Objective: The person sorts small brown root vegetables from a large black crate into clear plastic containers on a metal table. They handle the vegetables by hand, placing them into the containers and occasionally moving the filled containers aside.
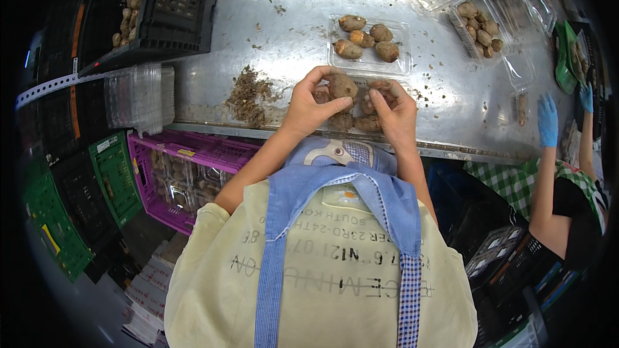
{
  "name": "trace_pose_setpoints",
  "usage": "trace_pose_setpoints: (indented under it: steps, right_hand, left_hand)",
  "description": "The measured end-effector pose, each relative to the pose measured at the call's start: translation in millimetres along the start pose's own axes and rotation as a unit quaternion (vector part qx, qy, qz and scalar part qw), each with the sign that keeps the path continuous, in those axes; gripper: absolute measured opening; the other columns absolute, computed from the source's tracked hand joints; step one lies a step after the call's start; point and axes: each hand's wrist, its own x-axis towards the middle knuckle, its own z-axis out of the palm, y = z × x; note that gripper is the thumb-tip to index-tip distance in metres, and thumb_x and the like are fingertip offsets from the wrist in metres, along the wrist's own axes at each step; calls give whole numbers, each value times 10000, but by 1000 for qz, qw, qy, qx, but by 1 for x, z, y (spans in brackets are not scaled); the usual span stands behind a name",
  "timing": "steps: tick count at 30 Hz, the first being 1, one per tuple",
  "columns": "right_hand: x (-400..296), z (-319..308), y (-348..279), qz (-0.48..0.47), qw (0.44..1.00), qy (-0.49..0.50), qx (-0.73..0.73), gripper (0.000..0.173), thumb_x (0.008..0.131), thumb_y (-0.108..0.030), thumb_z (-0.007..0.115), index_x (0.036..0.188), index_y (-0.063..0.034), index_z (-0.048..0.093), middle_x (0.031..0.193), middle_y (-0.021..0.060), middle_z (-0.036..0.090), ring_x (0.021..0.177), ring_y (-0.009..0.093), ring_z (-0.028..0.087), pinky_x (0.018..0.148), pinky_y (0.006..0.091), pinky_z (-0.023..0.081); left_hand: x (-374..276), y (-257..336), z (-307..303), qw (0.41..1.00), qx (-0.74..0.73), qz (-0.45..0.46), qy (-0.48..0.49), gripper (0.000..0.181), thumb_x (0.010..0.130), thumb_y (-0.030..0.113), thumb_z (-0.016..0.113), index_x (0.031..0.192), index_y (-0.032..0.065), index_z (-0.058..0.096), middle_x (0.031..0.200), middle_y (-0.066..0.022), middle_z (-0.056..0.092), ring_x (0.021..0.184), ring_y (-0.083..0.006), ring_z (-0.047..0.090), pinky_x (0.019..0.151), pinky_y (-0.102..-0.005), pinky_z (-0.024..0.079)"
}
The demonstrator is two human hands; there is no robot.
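Note:
My left hand [314, 101] grips a brown taro tuber [343, 86] between thumb and fingers, at the near edge of the metal table [290, 24]. Beside it, my right hand [397, 108] has its fingers curled against the tubers; whether it grips one cannot be made out. Under both hands lie more tubers [367, 123], in what looks like a clear plastic tray partly hidden by the fingers. Just beyond, a clear clamshell tray [402, 58] holds several tubers [352, 22], some with pale cut ends.
Peelings [250, 96] are heaped left of my hands. A black crate of tubers [179, 5], stacked clear trays [140, 96] and a purple crate [193, 152] stand left. Filled clamshells [478, 29] lie far right, near a co-worker's blue-gloved hand [547, 121] and a green scoop-like container [565, 65].

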Motion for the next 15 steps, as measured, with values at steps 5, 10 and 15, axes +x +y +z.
trace_pose_setpoints:
  steps: [5, 10, 15]
  right_hand:
    - [0, 2, -7, -12, 999, -14, -36, 188, 854, -99, 635, 975, 39, 596, 853, 58, 627, 716, 82, 596, 626, 226, 489]
    - [-2, 10, -16, -62, 989, -26, -129, 226, 796, -132, 700, 914, 41, 615, 821, 79, 618, 675, 101, 595, 599, 226, 474]
    - [0, 10, -15, -95, 981, 5, -172, 169, 788, -110, 689, 876, 22, 631, 760, 104, 610, 639, 153, 593, 583, 265, 469]
  left_hand:
    - [0, -2, 0, 977, 195, 80, 20, 419, 660, 61, 756, 1051, 53, 605, 970, -57, 562, 876, -155, 594, 724, -273, 488]
    - [-3, 5, 6, 950, 297, 91, 37, 401, 656, 101, 744, 1034, 57, 616, 951, -79, 564, 837, -234, 610, 715, -296, 493]
    - [-5, 7, 7, 935, 326, 133, 32, 338, 692, 146, 714, 986, 44, 582, 882, -74, 582, 768, -236, 615, 690, -299, 493]
